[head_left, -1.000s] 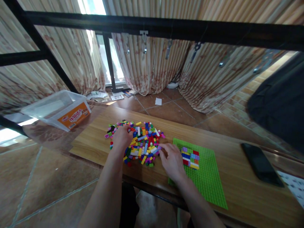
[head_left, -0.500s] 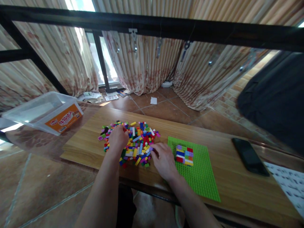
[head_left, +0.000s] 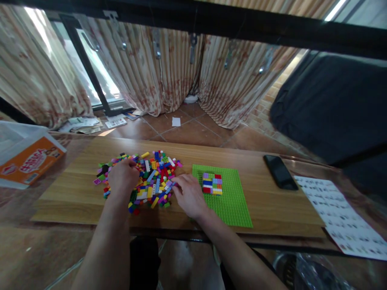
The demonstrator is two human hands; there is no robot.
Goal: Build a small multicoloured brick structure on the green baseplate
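Note:
A loose pile of small coloured building bricks (head_left: 150, 176) lies on the wooden board. My left hand (head_left: 123, 177) is over the pile's left part, its fingers bent down and mostly hidden behind the back of the hand. At the pile's right edge, my right hand (head_left: 190, 196) has thumb and forefinger closed on a small light-purple brick (head_left: 173, 184). Just right of that hand is a green studded baseplate (head_left: 232, 201). A block of joined bricks (head_left: 212, 184), in red, white, blue, yellow and purple, sits on its upper left part.
A black phone (head_left: 280, 172) lies right of the baseplate on the wooden board (head_left: 263, 213). Printed sheets (head_left: 341, 213) overlap the right end. At the far left stands a clear plastic box (head_left: 33, 157) with an orange label. A dark bar (head_left: 193, 16) crosses above.
The view has swung to the right, so everything sits further left and more of the printed sheets shows. Both hands keep nearly the same places at the pile.

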